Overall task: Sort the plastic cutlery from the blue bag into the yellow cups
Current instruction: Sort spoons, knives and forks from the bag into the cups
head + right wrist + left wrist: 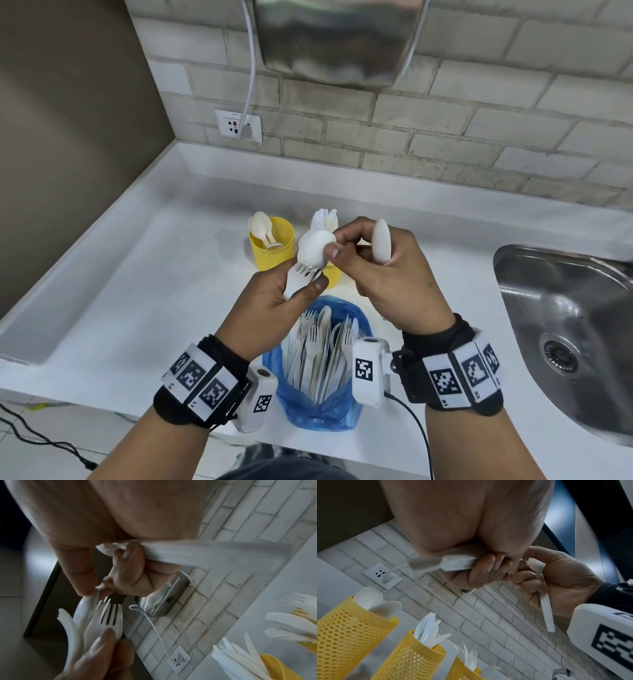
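Note:
Both hands are raised over the blue bag (pixel 356 322), which stands open and holds several white forks, spoons and knives. My left hand (pixel 308 281) grips a white fork (pixel 299 272) and the handle of a white spoon (pixel 313 248). My right hand (pixel 334 245) pinches that spoon's bowl between thumb and forefinger. Its other fingers curl round a second white utensil (pixel 382 241), rounded end up. Three yellow mesh cups stand behind: one with spoons (pixel 351 635), one with knives (pixel 412 655), one with forks (pixel 464 669). In the head view my hands hide most of the two right-hand cups.
The white counter (pixel 144 274) runs to a brick wall with a socket (pixel 238 125) and a cable. A steel sink (pixel 565 308) lies at the right. A metal appliance (pixel 335 37) hangs on the wall above the cups.

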The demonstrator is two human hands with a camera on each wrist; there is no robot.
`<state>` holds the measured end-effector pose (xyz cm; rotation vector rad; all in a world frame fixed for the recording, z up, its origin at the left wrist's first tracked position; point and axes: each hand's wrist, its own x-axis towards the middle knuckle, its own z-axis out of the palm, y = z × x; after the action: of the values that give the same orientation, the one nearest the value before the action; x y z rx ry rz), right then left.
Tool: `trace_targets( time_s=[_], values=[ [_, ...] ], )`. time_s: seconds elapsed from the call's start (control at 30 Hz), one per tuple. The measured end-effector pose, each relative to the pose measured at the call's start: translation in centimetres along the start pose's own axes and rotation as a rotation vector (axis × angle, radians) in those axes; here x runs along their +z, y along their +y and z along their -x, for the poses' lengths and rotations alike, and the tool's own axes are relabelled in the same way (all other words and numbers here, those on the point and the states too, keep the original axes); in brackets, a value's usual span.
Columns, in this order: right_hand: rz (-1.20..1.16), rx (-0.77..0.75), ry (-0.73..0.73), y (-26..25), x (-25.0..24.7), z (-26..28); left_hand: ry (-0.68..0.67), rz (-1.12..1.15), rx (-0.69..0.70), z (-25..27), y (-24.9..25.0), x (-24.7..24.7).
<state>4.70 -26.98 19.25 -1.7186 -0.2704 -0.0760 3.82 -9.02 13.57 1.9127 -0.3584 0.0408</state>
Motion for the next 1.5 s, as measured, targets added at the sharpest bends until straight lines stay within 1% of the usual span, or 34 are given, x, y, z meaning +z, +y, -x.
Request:
trace_targets(
  time_s=[0.13,0.23,0.3,0.43,0.6,0.7,0.77,0.9,1.07,1.2,1.27,1.4,1.47,1.5],
  values=[
    [-0.072,-0.007,0.02,0.3,0.5,-0.1,0.014,-0.048,0.001,0.0,-0.2,-0.2],
    [-0.167,-0.01,0.086,0.5,0.9,-0.3,0.015,-0.101,-0.012,0.0,-0.9,-0.4],
    [-0.225,0.001,0.135,0.5,1.1,-0.5,0.011,-0.084,-0.016,0.0,-1.0,-0.4],
    [-0.263,0.028,0.193,0.7,1.7,-0.6,-0.032,-0.079,-0.009,0.1,-0.8,-0.4],
    [-0.223,0.037,0.193,1.2,2.8,-0.6,-0.063,-0.074,0.002,0.2,-0.7,-0.2],
    [-0.146,-0.027,0.149,1.2,3.3,-0.3,-0.084,-0.044,0.011,0.2,-0.4,-0.1],
    [-0.111,-0.049,0.154,1.2,3.5,-0.3,-0.089,-0.03,0.015,0.2,-0.2,0.0],
    [-0.035,-0.101,0.253,1.5,4.1,-0.6,-0.101,-0.046,0.038,0.1,0.2,0.0],
    [-0.042,-0.063,0.42,1.3,4.2,-1.1,-0.133,-0.08,0.039,0.5,0.4,0.4],
    [-0.196,0.011,0.549,1.0,3.4,-2.0,-0.163,-0.083,0.028,0.6,0.7,0.5],
    [-0.38,0.068,0.596,0.7,2.5,-2.5,-0.182,-0.102,0.025,0.6,0.6,0.5],
    [-0.771,0.152,0.623,0.2,0.5,-3.2,-0.204,-0.135,0.019,0.7,0.2,0.5],
    [-0.859,0.173,0.651,0.5,-0.5,-3.4,-0.19,-0.137,0.002,0.7,0.0,0.4],
    [-0.859,0.176,0.675,0.7,-1.0,-3.5,-0.182,-0.13,-0.007,0.7,0.1,0.3]
  ],
)
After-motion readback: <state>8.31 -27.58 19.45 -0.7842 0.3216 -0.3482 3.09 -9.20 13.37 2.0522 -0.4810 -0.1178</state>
